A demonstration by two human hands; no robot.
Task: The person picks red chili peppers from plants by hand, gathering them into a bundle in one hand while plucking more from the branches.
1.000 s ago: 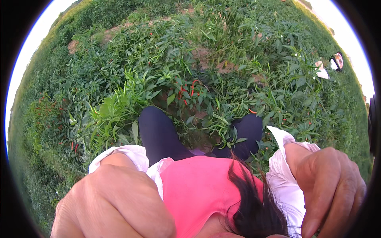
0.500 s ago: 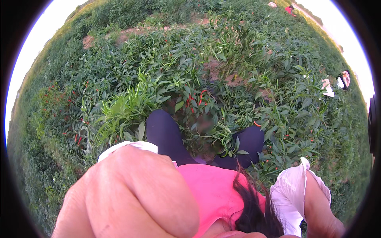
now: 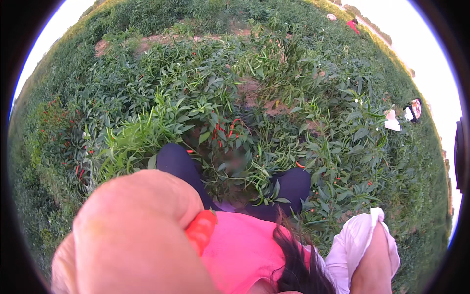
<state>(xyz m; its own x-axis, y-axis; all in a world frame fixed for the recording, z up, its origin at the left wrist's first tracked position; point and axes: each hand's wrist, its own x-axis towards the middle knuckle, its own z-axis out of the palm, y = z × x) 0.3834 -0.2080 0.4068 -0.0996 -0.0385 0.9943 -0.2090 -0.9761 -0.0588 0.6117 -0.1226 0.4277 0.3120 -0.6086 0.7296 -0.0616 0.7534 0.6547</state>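
My left hand [image 3: 137, 220] looms large and blurred at the lower left, very close to the camera, with its fingers folded. Red chilli peppers [image 3: 201, 230] stick out from its inner side, in front of my pink top [image 3: 240, 240]; their exact count is hard to tell. At the lower right, my right arm [image 3: 374, 259] shows bare skin beside a rolled white sleeve [image 3: 350, 247], and its hand is out of the picture. Between and beyond my dark-clad knees [image 3: 178, 164] grow chilli plants, with red chillies [image 3: 227, 128] hanging among the leaves.
Dense chilli plants [image 3: 142, 122] surround me, green pods on many. Patches of bare soil [image 3: 249, 90] show ahead. At the right lie a white cloth-like item [image 3: 391, 120] and a dark-and-pink item [image 3: 415, 110]. A person in red [image 3: 352, 25] is far off at the upper right.
My left hand has turned and shifted, covering its white sleeve, and red chillies now show at its side. The view has moved slightly, so the plants and knees sit further left.
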